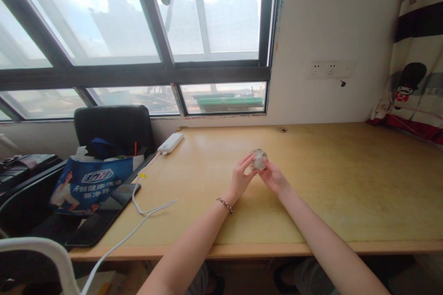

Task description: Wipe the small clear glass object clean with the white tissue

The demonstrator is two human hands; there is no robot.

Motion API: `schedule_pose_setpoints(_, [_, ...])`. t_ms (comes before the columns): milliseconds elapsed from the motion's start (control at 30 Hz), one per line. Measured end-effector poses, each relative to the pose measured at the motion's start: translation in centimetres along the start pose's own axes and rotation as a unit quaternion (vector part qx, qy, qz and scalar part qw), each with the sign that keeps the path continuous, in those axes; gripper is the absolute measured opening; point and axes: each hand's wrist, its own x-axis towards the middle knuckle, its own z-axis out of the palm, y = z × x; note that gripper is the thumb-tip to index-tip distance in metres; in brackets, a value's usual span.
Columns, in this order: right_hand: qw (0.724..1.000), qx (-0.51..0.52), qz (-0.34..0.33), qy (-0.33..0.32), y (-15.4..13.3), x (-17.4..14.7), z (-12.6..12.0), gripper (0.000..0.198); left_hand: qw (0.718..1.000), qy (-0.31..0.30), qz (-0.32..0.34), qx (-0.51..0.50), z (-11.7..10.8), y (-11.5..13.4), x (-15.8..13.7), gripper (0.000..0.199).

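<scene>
Both of my hands hold a small, roundish, whitish object with darker marks, over the middle of the wooden table. It looks crumpled or wrapped in something clear, but its kind cannot be made out. My left hand grips it from the left, fingers on its upper side and thumb below. From the lower right, my right hand closes its fingertips on it. A beaded bracelet circles my left wrist. Part of the object is hidden behind my fingers.
A white power bank with a white cable lies at the table's left. Beyond that edge are a black tablet-like slab, a blue bag and a black chair. A cable hole is at the back.
</scene>
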Motion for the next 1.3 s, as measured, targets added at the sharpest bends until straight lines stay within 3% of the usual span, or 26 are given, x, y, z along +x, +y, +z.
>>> schedule_pose_setpoints(133, [1.000, 0.000, -0.020, -0.006, -0.3, 0.0, 0.0, 0.027, 0.982, 0.036, -0.095, -0.160, 0.5, -0.2, 0.3, 0.061])
schedule_pose_setpoints(300, [0.999, -0.004, -0.045, 0.002, -0.5, -0.1, 0.1, 0.021, 0.911, -0.025, -0.262, -0.316, 1.5, -1.2, 0.3, 0.038])
schedule_pose_setpoints(567, [0.998, -0.040, -0.036, -0.040, -1.0, -0.6, 0.6, 0.024, 0.829, -0.059, -0.268, -0.487, 1.2, -0.2, 0.0, 0.037])
schedule_pose_setpoints(800, [0.998, -0.066, 0.020, -0.011, -0.6, -0.5, 1.1, 0.051, 0.849, -0.090, -0.265, -0.447, 1.0, -0.1, 0.1, 0.038])
schedule_pose_setpoints(967, [0.993, -0.105, 0.001, 0.050, 0.4, 0.1, 0.4, 0.057, 0.869, -0.095, -0.293, -0.386, 0.8, -0.1, 0.1, 0.034])
schedule_pose_setpoints(1300, [0.990, -0.062, -0.051, 0.117, 0.8, 0.6, -0.4, 0.044, 0.886, -0.048, -0.310, -0.342, 0.5, -0.7, 0.5, 0.026])
